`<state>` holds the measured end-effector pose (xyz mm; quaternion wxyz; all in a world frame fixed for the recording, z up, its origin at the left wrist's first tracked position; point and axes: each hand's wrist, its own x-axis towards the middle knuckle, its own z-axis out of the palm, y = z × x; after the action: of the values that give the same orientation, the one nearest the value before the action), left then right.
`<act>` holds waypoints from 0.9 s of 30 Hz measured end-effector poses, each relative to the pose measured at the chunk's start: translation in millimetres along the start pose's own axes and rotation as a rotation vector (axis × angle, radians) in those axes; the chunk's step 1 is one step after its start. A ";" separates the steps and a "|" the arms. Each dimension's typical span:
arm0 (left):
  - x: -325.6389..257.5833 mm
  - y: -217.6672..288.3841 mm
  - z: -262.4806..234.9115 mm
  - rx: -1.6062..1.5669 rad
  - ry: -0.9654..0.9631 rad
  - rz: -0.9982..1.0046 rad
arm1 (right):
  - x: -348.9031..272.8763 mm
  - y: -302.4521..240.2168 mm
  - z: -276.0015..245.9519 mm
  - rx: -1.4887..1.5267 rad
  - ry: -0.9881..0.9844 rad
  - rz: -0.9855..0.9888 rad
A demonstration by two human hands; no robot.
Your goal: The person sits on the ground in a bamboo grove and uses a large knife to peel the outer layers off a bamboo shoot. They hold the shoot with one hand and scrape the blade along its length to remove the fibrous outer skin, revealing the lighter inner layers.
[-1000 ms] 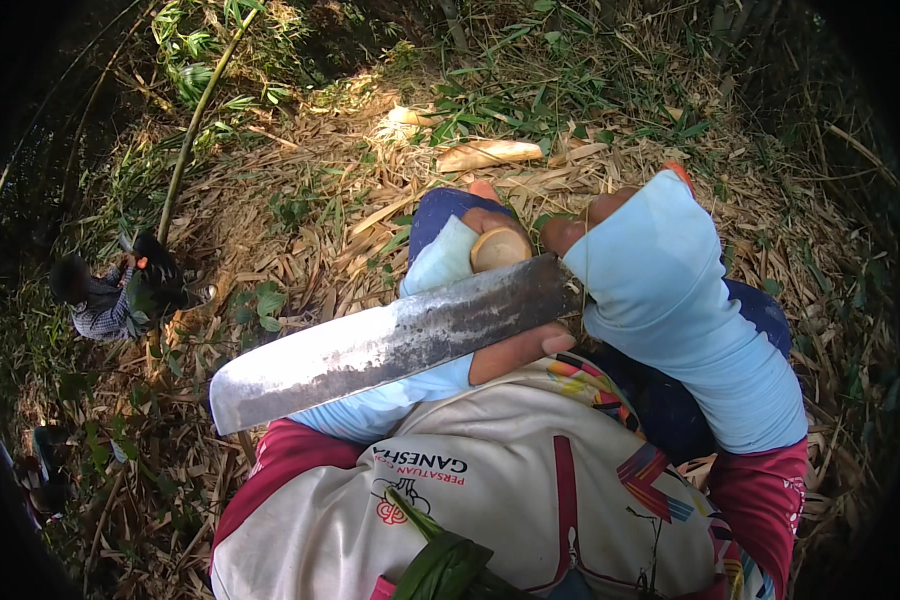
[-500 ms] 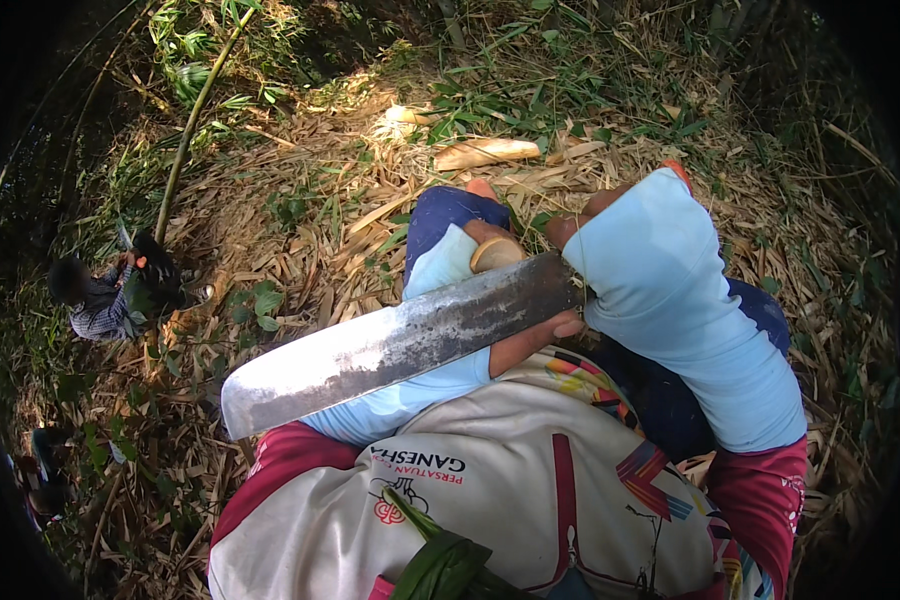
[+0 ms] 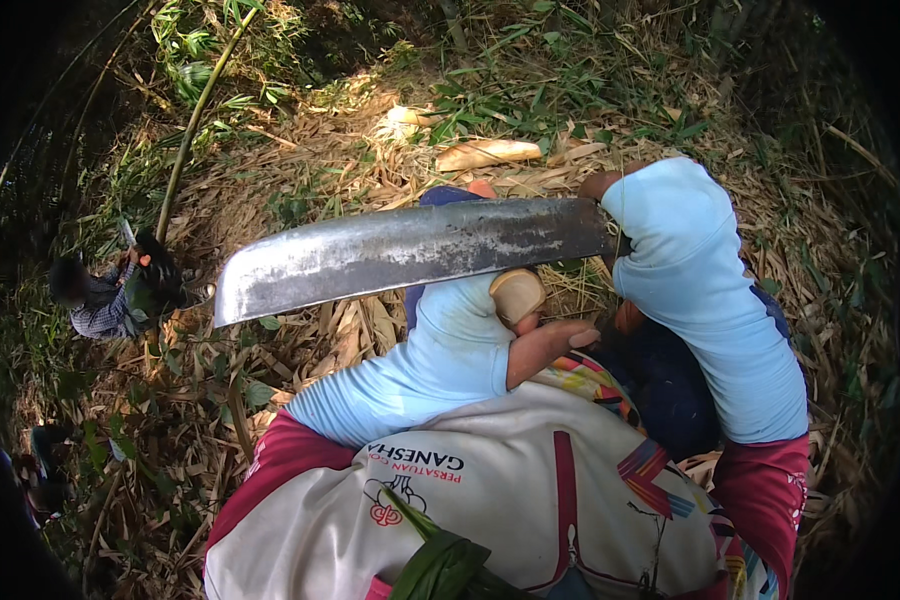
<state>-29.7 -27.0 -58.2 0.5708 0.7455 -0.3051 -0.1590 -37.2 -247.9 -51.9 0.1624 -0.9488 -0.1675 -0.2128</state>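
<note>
My right hand (image 3: 602, 186), partly covered by its light blue sleeve, is closed on a machete; the handle is hidden. The machete's broad, worn steel blade (image 3: 410, 248) points left, almost level, above my left forearm. Below the blade my left hand (image 3: 550, 350) grips what looks like a bamboo shoot (image 3: 519, 296), its pale, round cut end facing up. Thumb or finger shows beside the shoot, while the sleeve and blade hide much of that hand. Blade and shoot appear apart, though the blade's lower edge passes close over it.
Pale peeled bamboo shoots (image 3: 487, 153) lie on dry leaves ahead. At the left a person (image 3: 105, 300) crouches with a blade in hand, beside a thin slanting bamboo stem (image 3: 192, 125). Green undergrowth surrounds the litter. My dark blue trouser leg (image 3: 670, 390) is under my right arm.
My right hand has lifted the machete up and away from my body, and the blade has turned more level. The shoot's cut end in my left hand shows more fully.
</note>
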 end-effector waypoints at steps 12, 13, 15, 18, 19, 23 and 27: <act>0.0 -14.1 3.8 -0.063 -0.011 -0.161 | -2.6 -28.4 -7.5 -0.152 -0.120 -0.173; -0.5 -14.6 3.1 -0.069 -0.006 -0.158 | -4.0 -27.3 -4.6 -0.139 -0.102 -0.178; -1.2 -14.3 2.3 -0.077 -0.002 -0.155 | -6.4 -24.5 1.7 -0.114 -0.065 -0.190; -1.3 -14.0 1.6 -0.076 0.005 -0.154 | -3.6 -27.4 -3.7 -0.114 -0.097 -0.180; -2.1 -14.1 1.7 -0.071 0.007 -0.153 | -3.8 -27.2 -2.8 -0.113 -0.090 -0.179; -2.6 -14.3 2.0 -0.070 0.017 -0.150 | -5.4 -26.4 0.4 -0.114 -0.075 -0.178; -3.6 -14.1 1.5 -0.071 0.028 -0.148 | -4.2 -26.9 -1.5 -0.072 -0.114 -0.177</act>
<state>-29.4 -23.6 -72.4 0.5879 0.7473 -0.2353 -0.2013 -51.7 -225.6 -46.2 0.0990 -0.9462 -0.2517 -0.1778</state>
